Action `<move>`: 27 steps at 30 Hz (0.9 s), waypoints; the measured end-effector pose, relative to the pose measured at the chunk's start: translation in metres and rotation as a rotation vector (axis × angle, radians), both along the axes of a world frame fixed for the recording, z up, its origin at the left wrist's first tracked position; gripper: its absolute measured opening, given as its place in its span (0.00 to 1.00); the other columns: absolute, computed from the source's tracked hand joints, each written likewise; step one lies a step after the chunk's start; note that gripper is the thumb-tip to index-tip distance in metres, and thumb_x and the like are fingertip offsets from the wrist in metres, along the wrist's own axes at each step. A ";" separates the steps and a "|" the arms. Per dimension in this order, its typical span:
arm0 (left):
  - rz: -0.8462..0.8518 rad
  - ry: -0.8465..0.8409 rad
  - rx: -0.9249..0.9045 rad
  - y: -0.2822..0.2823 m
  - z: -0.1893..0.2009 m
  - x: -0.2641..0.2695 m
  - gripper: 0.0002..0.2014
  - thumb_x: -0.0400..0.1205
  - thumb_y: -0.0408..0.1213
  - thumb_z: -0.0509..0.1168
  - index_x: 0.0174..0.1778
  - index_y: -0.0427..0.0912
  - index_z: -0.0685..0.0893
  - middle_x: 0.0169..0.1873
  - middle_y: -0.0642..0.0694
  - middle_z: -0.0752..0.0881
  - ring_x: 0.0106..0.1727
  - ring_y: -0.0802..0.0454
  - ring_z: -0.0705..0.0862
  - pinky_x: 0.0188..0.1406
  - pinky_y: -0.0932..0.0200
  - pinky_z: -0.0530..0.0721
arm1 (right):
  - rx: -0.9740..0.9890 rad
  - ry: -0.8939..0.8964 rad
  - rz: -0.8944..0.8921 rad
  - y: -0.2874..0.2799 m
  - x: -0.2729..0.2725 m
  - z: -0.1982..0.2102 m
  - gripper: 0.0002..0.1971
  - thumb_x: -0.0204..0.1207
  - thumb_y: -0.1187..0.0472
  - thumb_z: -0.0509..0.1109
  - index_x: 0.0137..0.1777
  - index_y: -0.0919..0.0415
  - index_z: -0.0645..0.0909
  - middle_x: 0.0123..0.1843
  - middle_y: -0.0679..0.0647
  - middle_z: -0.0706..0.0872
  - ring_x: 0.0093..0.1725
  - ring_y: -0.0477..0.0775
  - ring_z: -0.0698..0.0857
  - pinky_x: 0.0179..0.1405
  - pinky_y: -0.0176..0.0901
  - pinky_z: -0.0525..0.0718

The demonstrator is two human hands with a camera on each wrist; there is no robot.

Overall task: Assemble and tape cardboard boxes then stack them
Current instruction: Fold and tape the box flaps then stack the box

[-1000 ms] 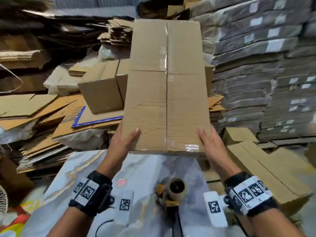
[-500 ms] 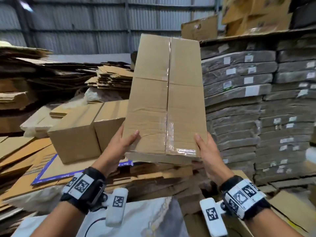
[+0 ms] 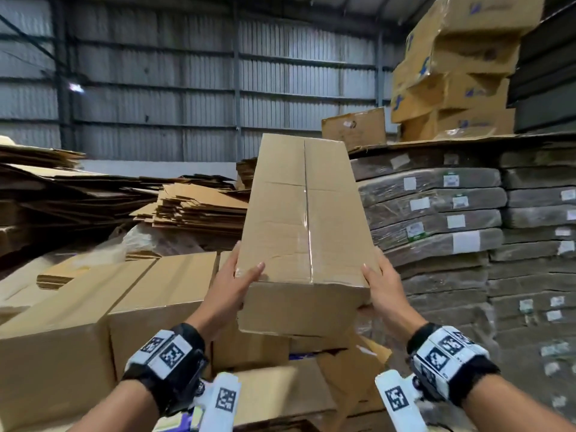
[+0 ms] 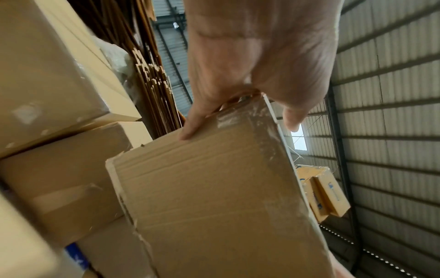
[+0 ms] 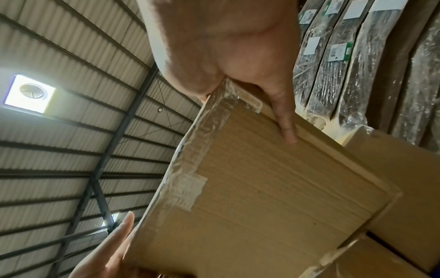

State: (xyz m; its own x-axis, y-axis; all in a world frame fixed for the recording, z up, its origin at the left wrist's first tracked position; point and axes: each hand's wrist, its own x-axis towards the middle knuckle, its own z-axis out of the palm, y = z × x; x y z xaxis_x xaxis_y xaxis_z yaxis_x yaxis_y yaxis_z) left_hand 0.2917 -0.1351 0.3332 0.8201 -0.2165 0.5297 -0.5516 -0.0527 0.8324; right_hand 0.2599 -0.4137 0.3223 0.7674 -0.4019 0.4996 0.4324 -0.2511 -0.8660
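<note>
Cardboard fills both hands: the left hand (image 3: 232, 283) and the right hand (image 3: 385, 283) each clasp a near corner of one long taped box (image 3: 299, 219), thumbs lying on its top face and fingers wrapped under the near end. In the left wrist view the left hand (image 4: 252, 62) has its fingers (image 4: 192, 124) curled over the taped edge of the box (image 4: 214, 197); in the right wrist view the right hand (image 5: 228, 47) does the same on the box (image 5: 262, 188), one finger (image 5: 285, 122) pressed along a fold. The box is held up in the air between the hands, its far end pointing away and upward, with clear tape (image 3: 308, 226) running down the centre seam.

Just below and to the left of the hands sit assembled brown boxes (image 3: 124, 307), side by side. Beyond the left hand lie piles of flattened cardboard sheets (image 3: 193, 207). Beyond the right hand rise stacks of plastic-wrapped bundles (image 3: 436, 207) with white labels, and above them tilted yellow-brown cartons (image 3: 461, 57). A corrugated metal wall (image 3: 187, 88) closes the far side.
</note>
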 end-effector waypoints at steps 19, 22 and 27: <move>0.169 0.047 0.663 -0.190 0.004 0.300 0.43 0.92 0.40 0.58 0.86 0.51 0.26 0.85 0.40 0.66 0.82 0.42 0.72 0.81 0.52 0.69 | -0.888 0.324 -0.022 -0.123 0.318 0.002 0.41 0.81 0.62 0.68 0.90 0.53 0.51 0.87 0.57 0.23 0.88 0.65 0.31 0.86 0.58 0.53; 0.268 0.053 0.749 -0.204 0.007 0.309 0.46 0.91 0.41 0.59 0.85 0.50 0.24 0.82 0.36 0.71 0.78 0.39 0.77 0.78 0.50 0.73 | -0.881 0.319 0.008 -0.127 0.331 0.003 0.41 0.81 0.58 0.68 0.91 0.53 0.51 0.89 0.57 0.27 0.88 0.64 0.34 0.86 0.58 0.55; 0.505 -0.162 0.856 -0.208 0.005 0.296 0.42 0.89 0.47 0.62 0.90 0.46 0.39 0.87 0.35 0.57 0.86 0.38 0.63 0.84 0.45 0.65 | -0.858 0.222 -0.007 -0.139 0.310 0.003 0.46 0.82 0.46 0.71 0.91 0.52 0.46 0.91 0.55 0.35 0.90 0.56 0.40 0.86 0.57 0.59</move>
